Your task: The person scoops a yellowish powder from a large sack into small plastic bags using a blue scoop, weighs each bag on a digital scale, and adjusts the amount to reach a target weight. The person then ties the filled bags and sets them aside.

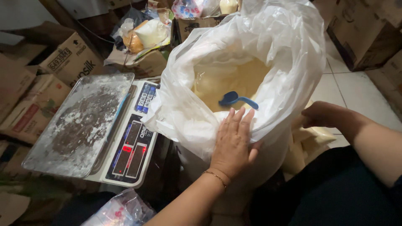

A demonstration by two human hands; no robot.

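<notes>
left hand: fingers flat, spread on rim of large white plastic sack | right hand: at sack's right side, grip hidden | blue plastic scoop inside | brown cardboard boxes behind flour-dusted scale

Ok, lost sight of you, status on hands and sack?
Left hand flat on sack's plastic liner rim. Right hand at sack's far side. Blue scoop lying inside on pale powder. Nothing obstructing.
</notes>
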